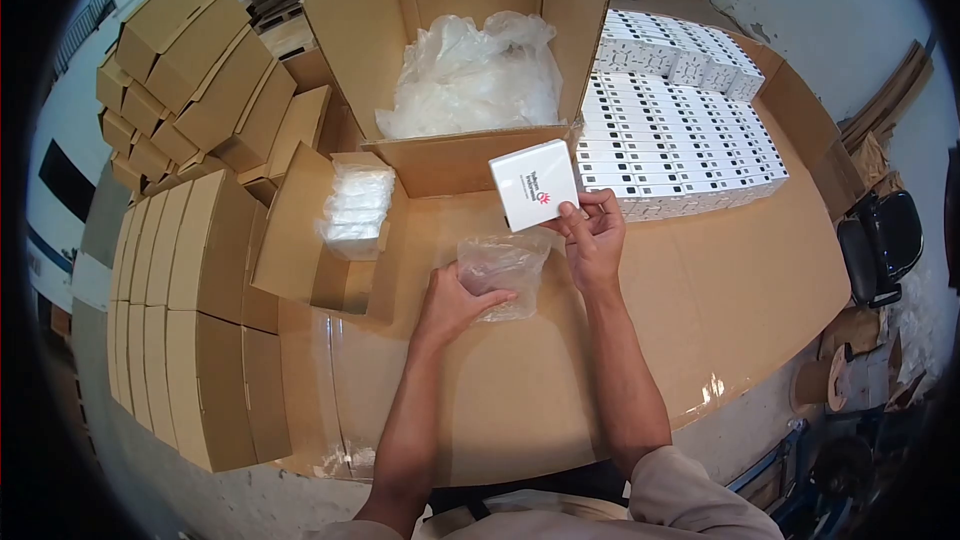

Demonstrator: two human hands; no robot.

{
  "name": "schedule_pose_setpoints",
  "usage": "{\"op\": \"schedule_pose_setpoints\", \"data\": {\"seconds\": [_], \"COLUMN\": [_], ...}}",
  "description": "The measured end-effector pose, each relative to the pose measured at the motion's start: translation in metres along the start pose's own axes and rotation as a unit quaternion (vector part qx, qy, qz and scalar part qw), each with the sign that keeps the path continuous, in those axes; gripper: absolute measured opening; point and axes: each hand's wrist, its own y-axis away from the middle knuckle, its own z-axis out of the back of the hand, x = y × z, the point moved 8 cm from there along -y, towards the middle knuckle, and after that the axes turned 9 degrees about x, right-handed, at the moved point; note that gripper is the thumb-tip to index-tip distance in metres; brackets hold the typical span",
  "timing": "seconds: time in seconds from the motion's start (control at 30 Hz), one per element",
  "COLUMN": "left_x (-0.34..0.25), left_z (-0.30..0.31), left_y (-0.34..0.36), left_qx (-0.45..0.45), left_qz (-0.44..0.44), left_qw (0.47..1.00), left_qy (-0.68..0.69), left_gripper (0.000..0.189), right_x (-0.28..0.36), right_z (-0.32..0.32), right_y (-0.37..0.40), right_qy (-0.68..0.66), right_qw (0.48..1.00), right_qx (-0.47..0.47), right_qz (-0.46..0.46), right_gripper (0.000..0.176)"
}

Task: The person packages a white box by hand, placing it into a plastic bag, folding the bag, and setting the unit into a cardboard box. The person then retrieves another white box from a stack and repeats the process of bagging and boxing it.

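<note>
A clear plastic bag [510, 285] is gripped at its left side by my left hand [458, 302], thumb lying across it. My right hand [592, 240] pinches the lower right corner of a small flat white box [535, 183] with a red and black print on its face. The box is tilted and held above the bag, apart from my left hand. To the left, an open cardboard carton [283, 250] holds a row of white items wrapped in clear plastic [357, 202].
A large open cardboard box [460, 162] full of clear plastic bags [475, 75] stands behind my hands. Stacked white boxes [680, 140] fill the back right of the cardboard-covered table [720, 290]. Closed brown cartons [215, 340] are piled on the left. A black chair [890, 240] stands at right.
</note>
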Motion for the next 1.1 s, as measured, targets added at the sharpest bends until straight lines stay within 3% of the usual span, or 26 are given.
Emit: {"op": "schedule_pose_setpoints", "data": {"seconds": [0.2, 0.43, 1.1], "left_x": [0.000, -0.001, -0.008], "left_z": [-0.001, 0.002, 0.001], "left_y": [0.000, -0.001, 0.002], "left_qx": [0.016, -0.008, 0.001], "left_qz": [0.032, 0.006, 0.008], "left_qw": [0.999, 1.000, 1.000], "left_qy": [-0.013, -0.007, -0.003], "left_gripper": [0.060, 0.054, 0.050], "right_x": [0.000, 0.005, 0.008], "right_z": [-0.005, -0.005, -0.006], "right_y": [0.002, 0.002, 0.005], "right_qy": [0.064, 0.120, 0.129], "right_qw": [0.997, 0.990, 0.983], "right_qx": [0.027, 0.076, 0.122], "right_qz": [-0.022, -0.025, -0.047], "right_gripper": [0.019, 0.017, 0.015]}}
